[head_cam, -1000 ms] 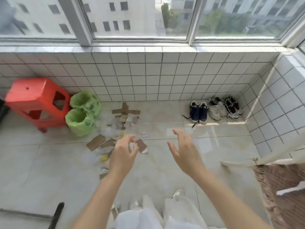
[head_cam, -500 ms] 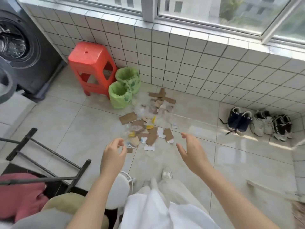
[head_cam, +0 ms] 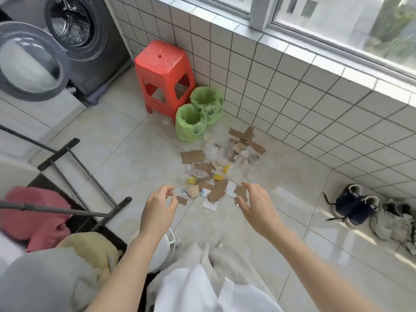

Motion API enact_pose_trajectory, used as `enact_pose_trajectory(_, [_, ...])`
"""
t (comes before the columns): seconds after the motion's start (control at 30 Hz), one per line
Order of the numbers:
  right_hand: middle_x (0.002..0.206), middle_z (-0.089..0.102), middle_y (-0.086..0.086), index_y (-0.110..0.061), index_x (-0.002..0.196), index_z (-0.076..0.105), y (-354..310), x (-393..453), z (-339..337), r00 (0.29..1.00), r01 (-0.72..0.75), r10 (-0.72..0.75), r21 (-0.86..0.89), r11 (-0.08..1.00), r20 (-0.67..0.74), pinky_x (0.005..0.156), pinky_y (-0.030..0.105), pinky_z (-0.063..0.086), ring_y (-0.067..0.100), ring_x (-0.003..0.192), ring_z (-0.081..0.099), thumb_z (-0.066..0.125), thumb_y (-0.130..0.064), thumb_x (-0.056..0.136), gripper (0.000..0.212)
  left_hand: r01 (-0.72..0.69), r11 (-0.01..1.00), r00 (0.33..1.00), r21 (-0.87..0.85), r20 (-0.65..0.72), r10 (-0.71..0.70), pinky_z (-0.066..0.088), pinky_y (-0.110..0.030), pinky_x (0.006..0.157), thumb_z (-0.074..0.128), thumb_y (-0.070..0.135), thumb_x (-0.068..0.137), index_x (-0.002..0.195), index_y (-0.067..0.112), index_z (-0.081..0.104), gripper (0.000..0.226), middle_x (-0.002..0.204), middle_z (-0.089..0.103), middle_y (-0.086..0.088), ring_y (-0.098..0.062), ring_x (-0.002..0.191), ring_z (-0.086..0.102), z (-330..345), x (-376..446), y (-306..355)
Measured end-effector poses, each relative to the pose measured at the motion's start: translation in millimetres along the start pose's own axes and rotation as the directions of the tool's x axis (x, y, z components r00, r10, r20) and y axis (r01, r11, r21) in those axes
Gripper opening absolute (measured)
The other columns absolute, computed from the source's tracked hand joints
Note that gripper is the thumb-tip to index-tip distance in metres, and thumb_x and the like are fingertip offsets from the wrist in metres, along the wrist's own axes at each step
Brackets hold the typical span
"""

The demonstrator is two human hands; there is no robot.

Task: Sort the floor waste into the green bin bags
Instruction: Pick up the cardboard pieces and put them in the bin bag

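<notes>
A scatter of floor waste (head_cam: 219, 167) lies on the pale tiles: brown cardboard scraps, white paper bits, clear plastic film and small yellow pieces. Two open green bin bags stand side by side beyond it, the nearer bag (head_cam: 190, 123) in front of the farther bag (head_cam: 208, 104), which is against the tiled wall. My left hand (head_cam: 158, 209) hovers over the near left edge of the pile, fingers loosely curled and holding nothing. My right hand (head_cam: 256, 207) reaches out over the near right edge with its fingers spread, empty.
A red plastic stool (head_cam: 165, 75) stands left of the bags. A washing machine (head_cam: 74, 39) with its door open fills the far left. A black drying rack (head_cam: 74, 176) with laundry is at the left. Several shoes (head_cam: 360, 208) line the right wall.
My view has swung left and down, bringing the washing machine and rack into sight. Both hands stay raised over the pile's near edge, empty as before.
</notes>
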State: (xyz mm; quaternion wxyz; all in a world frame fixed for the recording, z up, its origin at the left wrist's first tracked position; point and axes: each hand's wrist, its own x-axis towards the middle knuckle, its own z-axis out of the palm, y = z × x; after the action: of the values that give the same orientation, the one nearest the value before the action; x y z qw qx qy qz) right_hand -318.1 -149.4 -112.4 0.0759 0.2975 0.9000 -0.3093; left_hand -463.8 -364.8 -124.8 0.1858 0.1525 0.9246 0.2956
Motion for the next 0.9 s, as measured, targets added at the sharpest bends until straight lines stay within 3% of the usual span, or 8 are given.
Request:
enact_pose_trajectory(0.47, [0.132, 0.049, 0.004, -0.012, 0.139, 0.036, -39.6, 84.9, 3.6, 0.996, 0.08, -0.078, -0.053, 0.995, 0.054, 0.101, 0.032, 0.037, 0.023, 0.124, 0.042, 0.04, -0.034, 0.099, 0.046, 0.11, 0.994, 0.994, -0.023, -0.02, -0.111, 0.042, -0.029, 0.079, 0.056, 0.014, 0.086, 0.106, 0.021, 0.058, 0.022, 0.096, 0.06, 0.007, -0.016, 0.094, 0.054, -17.7, 58.5, -24.2])
enact_pose_trajectory(0.9, [0.127, 0.052, 0.003, -0.017, 0.135, 0.039, -75.1, 136.0, 45.5, 0.987, -0.156, 0.155, 0.022, 0.987, 0.05, 0.1, 0.033, 0.037, 0.023, 0.12, 0.045, 0.043, -0.034, 0.096, 0.043, 0.018, 0.998, 0.986, 0.055, 0.167, -0.027, 0.043, -0.027, 0.079, 0.054, 0.017, 0.087, 0.108, 0.02, 0.059, 0.022, 0.096, 0.062, 0.007, -0.016, 0.093, 0.057, -47.8, 170.2, -57.8])
